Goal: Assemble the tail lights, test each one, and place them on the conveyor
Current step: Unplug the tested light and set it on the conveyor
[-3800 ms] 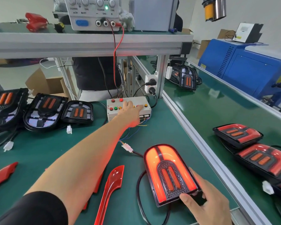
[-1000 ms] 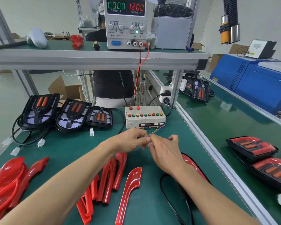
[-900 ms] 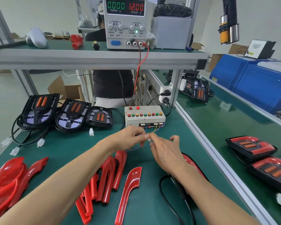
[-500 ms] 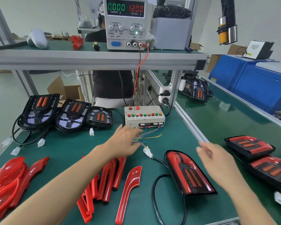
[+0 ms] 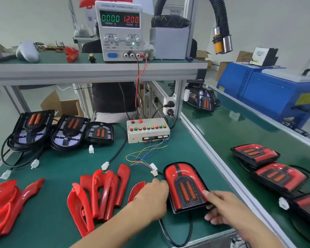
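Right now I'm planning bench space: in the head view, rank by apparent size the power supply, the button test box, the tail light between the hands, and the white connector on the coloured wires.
1. power supply
2. tail light, close to the camera, so possibly flattered
3. test box, though nearly tail-light sized
4. white connector

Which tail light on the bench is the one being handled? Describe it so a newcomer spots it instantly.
Start at the white button box at the back of the green bench and follow its coloured wires toward the near edge. The tail light lies there between both hands. Unlike the black units at back left, it wears its red lens.
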A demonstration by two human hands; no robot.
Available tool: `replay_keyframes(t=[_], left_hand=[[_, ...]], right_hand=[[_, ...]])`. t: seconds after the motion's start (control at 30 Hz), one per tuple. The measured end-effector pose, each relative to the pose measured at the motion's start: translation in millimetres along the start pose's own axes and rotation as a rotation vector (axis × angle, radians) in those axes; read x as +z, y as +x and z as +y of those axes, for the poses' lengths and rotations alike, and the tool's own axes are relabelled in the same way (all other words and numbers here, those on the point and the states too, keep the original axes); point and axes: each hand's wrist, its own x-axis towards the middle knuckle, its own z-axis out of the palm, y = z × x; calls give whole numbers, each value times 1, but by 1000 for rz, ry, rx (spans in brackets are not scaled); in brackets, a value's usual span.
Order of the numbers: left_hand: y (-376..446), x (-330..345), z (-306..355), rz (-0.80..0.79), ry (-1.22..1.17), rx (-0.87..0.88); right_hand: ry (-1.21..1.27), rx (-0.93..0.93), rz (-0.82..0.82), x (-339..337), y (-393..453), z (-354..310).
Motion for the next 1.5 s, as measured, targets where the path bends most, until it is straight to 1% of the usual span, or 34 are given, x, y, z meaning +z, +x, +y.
replay_keyframes(t=[0.1,0.2,0.23,0.27,0.33,0.37,0.4,0.43,0.47,0.53,0.63,0.73,0.77,0.9,1.0,1.1,1.17,1.27,1.33,1.43,1.5], left_hand=[[1,-2,6,-4,-237,-101],[-2,6,4,73,-528,-214],[-3,9,4,105,-683,-253],[-2,13,5,113,-890,-290],[-4,16,9,24,-1359,-368],[-6,17,11,-44,-1538,-397],[-8,18,14,-92,-1650,-395],[-10,19,17,-104,-1702,-367],[-12,22,20,-90,-1729,-342],[-16,27,28,-12,-1758,-327],[-19,34,35,62,-1818,-289],[-23,33,38,52,-1862,-248],[-23,33,39,42,-1863,-244],[-21,33,45,59,-1782,-205],[-18,31,50,132,-1642,-157],[-11,23,58,186,-1562,-57],[-3,15,65,232,-1490,31],[17,3,77,346,-1346,110],[30,-7,88,346,-1291,163],[41,-27,98,356,-1284,212],[40,-34,98,416,-1319,180]], right_hand=[[-16,-22,-44,5,-6,-5],[17,-11,-64,6,-13,-4],[20,-14,-51,7,-16,-3],[20,-14,-39,8,-19,-2],[24,-14,-31,13,-27,0],[25,-17,-30,16,-31,2],[30,-28,-33,19,-34,5],[54,-37,-37,22,-35,8],[101,-31,-39,25,-36,12],[193,-11,-34,31,-38,19],[270,-3,-48,34,-43,25],[437,43,-177,35,-47,24],[473,54,-196,36,-47,24],[592,80,-119,44,-47,23],[666,52,-87,44,-49,26],[738,-50,-84,40,-56,29],[760,-142,-14,35,-56,29],[845,-264,100,21,-56,20],[889,-336,154,9,-54,9],[986,-376,207,-18,-37,-7],[1031,-375,253,-45,-18,-22]])
